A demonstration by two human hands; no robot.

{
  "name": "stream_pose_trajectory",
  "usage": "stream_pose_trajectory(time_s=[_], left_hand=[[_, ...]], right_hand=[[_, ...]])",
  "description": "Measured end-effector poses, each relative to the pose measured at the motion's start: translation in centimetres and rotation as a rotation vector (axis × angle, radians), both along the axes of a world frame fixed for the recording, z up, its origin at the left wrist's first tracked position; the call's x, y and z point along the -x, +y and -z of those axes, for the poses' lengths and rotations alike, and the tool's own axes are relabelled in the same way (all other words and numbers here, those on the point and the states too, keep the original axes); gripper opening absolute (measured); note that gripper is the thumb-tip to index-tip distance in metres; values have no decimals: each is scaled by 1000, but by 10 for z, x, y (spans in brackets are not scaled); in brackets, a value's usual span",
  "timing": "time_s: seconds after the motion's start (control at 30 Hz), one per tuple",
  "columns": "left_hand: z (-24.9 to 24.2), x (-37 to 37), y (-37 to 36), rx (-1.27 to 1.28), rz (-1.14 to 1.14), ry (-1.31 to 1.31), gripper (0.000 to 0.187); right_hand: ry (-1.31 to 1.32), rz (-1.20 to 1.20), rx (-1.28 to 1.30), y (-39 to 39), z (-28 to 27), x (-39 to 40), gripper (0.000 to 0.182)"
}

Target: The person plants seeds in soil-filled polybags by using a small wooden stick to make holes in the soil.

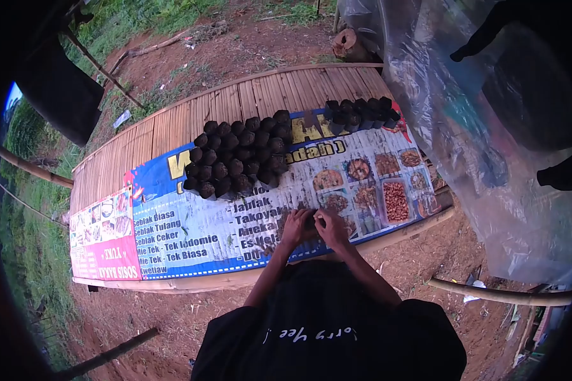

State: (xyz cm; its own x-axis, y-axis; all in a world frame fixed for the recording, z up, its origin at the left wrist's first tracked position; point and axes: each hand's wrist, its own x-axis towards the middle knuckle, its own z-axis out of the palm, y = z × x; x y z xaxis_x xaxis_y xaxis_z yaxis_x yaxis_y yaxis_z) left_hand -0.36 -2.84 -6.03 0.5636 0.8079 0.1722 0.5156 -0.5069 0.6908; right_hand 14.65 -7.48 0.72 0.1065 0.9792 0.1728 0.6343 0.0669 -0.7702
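Near the front edge of the banner-covered table, my two hands are close together. My left hand (295, 226) is curled round the side of a small dark black planting bag (310, 222), mostly hidden between the hands. My right hand (330, 227) is beside it with thumb and fingertips pinched together; whatever is in the pinch is too small to make out. Beyond my hands, a large group of soil-filled black planting bags (238, 155) stands packed in rows. A smaller group of black bags (360, 114) is at the back right.
A printed food banner (171, 219) covers much of the bamboo slat table (225, 101). Clear plastic sheeting (438, 127) hangs at the right. A bamboo pole (499, 294) juts in at lower right, and a cut log (353, 44) is behind the table.
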Motion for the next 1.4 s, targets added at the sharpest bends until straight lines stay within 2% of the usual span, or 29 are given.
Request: stream_pose_trajectory(time_s=[0.17, 0.3, 0.37, 0.47, 0.63, 0.73, 0.83, 0.9, 0.97, 1.03, 1.1, 1.2, 1.3, 1.4], left_hand=[[23, 3, 3, -54, 5, 14, 70], [17, 3, 4, -95, 31, 1, 69], [11, 4, 1, -10, 27, -4, 67], [20, 5, 1, -42, 35, 7, 67], [34, 5, 5, -66, 40, -31, 68], [35, 7, 1, -62, 50, -18, 67], [38, 4, 3, -100, 46, -10, 68], [42, 6, 5, -56, 56, -4, 67], [45, 9, 3, -71, 61, -8, 67], [40, 5, 6, -91, 63, -26, 67], [41, 8, 3, -55, 64, -5, 66], [46, 6, 6, -85, 65, -38, 66], [39, 7, 2, -57, 40, 11, 67], [38, 7, 2, -102, 39, 3, 68]], right_hand=[[7, 19, 43, 4, -7, 4, 12], [-27, -43, 4, 5, -3, 0, 12], [-3, 4, 16, 4, -4, 1, 12], [-44, -33, 37, 4, -5, 0, 12], [-41, -19, -78, 4, 8, 0, 12], [-30, -89, -15, 4, 12, 0, 12], [-97, -22, -58, 3, 8, 1, 11], [-6, -72, 9, 3, 7, 0, 12], [-40, -18, -30, -1, 14, 5, 12], [-88, 34, -72, 3, 12, 1, 13], [-6, -90, -19, 2, 9, -3, 14], [-54, 0, -150, 1, 11, 0, 13], [-52, -65, -102, 1, 26, -2, 13], [-68, 1, -138, -1, 24, 0, 13]])
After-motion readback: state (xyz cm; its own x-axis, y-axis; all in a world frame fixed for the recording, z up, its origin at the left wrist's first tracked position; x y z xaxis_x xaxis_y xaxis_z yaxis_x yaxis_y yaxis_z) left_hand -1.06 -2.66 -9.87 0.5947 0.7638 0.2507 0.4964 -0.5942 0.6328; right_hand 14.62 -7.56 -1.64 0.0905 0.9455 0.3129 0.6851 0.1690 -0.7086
